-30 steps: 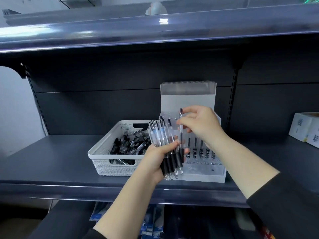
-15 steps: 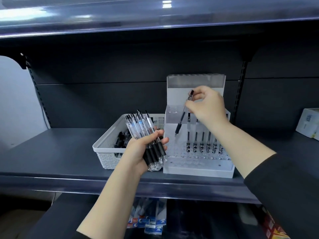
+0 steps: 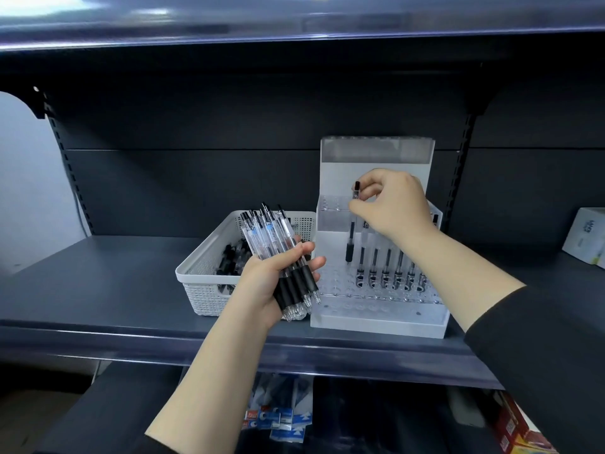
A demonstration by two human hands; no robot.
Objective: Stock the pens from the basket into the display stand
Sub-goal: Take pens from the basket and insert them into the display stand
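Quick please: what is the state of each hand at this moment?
Left hand: closed around a bundle of clear-barrelled pens with black grips.
Right hand: pinching one clear pen with a black grip upright over the white plastic display stand.

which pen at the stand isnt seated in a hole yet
The leftmost pen, pinched at its top by the right hand; its tip hangs above the holes, unlike the seated row.

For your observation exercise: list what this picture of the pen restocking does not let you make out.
Head view only:
- Basket contents: partly hidden by the left hand and its bundle of pens.
- Right end of the display stand pen row: covered by the right hand and forearm.
- Print on the pens: too small.
- White box: cut off by the right edge.
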